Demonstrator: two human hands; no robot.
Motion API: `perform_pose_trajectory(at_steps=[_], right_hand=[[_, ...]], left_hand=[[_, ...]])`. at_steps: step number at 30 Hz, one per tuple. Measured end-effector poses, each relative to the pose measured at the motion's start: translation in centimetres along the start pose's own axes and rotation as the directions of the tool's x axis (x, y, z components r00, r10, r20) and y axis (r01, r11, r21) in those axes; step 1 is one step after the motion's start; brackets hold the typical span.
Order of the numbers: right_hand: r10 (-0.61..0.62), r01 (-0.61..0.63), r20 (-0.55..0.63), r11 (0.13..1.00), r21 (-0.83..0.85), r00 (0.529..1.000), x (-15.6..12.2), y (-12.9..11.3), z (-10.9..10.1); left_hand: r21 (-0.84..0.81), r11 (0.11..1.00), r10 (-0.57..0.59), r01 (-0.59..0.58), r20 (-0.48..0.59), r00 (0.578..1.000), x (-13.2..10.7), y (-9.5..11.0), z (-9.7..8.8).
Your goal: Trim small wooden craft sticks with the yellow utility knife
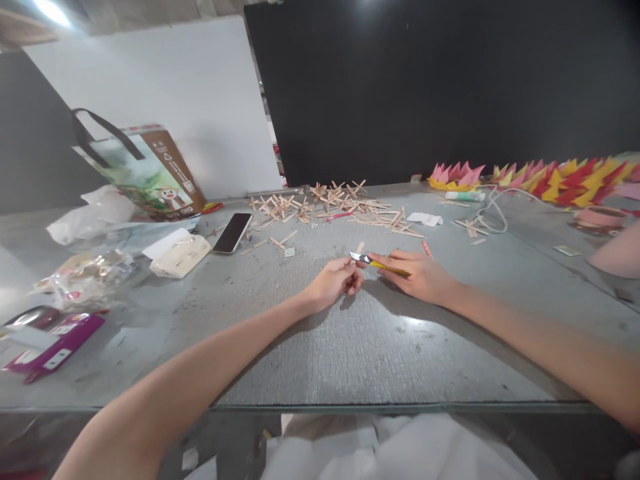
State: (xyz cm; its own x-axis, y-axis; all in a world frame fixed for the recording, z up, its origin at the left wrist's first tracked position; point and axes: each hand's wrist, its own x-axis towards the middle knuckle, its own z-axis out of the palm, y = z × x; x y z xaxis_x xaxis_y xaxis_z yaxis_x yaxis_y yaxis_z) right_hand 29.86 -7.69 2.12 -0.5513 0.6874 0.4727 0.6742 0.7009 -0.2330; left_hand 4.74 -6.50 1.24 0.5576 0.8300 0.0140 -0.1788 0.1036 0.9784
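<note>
My right hand (420,275) is closed round a yellow and black box cutter (390,268), its blade pointing left towards my other hand. My left hand (336,280) is pinched shut at the blade's tip. Just beyond the blade a short flat wooden stick (361,247) pokes up, seemingly held in the left fingers, with its lower part hidden. A red and white striped piece (427,249) shows behind my right hand. Farther back lies a loose heap of wooden sticks (340,200), many of them crossed over each other.
On the left are a phone (233,233), a tissue pack (180,257), a shopping bag (165,173) and a purple packet (60,347). Pink, yellow and red folded-paper pieces (565,183), a glue stick (465,196) and a white cable (495,217) lie at the right. Someone's arm (620,250) reaches in there.
</note>
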Motion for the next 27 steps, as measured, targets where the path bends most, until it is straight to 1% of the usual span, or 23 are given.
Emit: perform_pose_trajectory(at_steps=[3, 5, 8, 14, 20, 24, 27], right_hand=[[-0.038, 0.038, -0.005, 0.998, 0.043, 0.999, 0.07, -0.37, -0.35], [-0.062, 0.062, -0.006, 0.995, 0.073, 0.998, 0.08, -0.52, -0.54], [-0.058, 0.058, 0.006, 0.995, 0.082, 0.998, 0.01, -0.52, -0.63], [-0.043, 0.043, 0.009, 0.999, 0.005, 0.999, -0.13, -0.33, -0.50], [-0.066, 0.064, -0.027, 0.995, -0.071, 0.997, -0.12, -0.23, -0.43], [-0.061, 0.057, -0.034, 0.993, -0.105, 0.998, -0.04, -0.30, -0.03], [-0.045, 0.039, -0.042, 0.991, -0.131, 0.998, 0.04, 0.19, 0.16]], left_hand=[[0.087, 0.996, 0.015, -0.014, -0.019, 1.000, 0.05, -0.28, -0.23], [0.151, 0.988, 0.031, -0.029, -0.008, 1.000, 0.03, -0.32, -0.32], [0.202, 0.978, 0.047, -0.049, 0.013, 0.999, -0.04, -0.21, -0.31], [0.202, 0.978, 0.053, -0.057, 0.027, 0.998, -0.10, -0.11, -0.29], [0.237, 0.970, 0.058, -0.056, -0.001, 0.998, -0.06, -0.07, -0.24], [0.202, 0.977, 0.064, -0.061, -0.008, 0.998, 0.13, -0.06, -0.23], [0.191, 0.979, 0.068, -0.066, -0.001, 0.998, 0.12, -0.02, -0.21]])
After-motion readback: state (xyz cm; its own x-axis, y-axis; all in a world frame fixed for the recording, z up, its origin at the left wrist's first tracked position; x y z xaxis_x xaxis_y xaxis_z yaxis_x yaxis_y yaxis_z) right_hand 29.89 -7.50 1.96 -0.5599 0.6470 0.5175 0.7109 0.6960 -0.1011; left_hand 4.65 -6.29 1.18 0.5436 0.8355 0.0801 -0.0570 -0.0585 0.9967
